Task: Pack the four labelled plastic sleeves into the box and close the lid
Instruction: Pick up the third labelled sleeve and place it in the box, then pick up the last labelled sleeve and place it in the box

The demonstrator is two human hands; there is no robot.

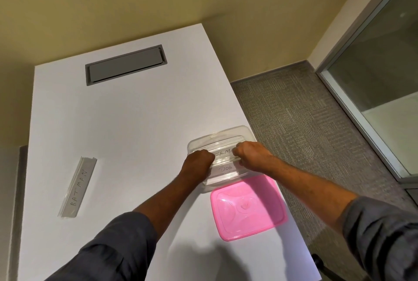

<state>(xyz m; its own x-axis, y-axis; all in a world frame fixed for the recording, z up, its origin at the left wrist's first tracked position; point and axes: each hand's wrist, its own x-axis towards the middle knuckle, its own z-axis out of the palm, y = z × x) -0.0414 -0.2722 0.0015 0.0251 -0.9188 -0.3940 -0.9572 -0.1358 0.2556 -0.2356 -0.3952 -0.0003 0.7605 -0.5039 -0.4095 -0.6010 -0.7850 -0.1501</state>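
Two bare forearms enter from the lower edge; each ends in a bare hand, the left hand [199, 159] and the right hand [251, 153], with no rings, watch or bands showing; behind each wrist the forearm is uncovered and lightly haired; further back from the hands, a dark grey long sleeve [117, 249] is pushed up near the left elbow, its cloth bunched in soft folds; a matching dark grey sleeve [382, 233] sits rolled on the right arm, creased at its cuff edge.
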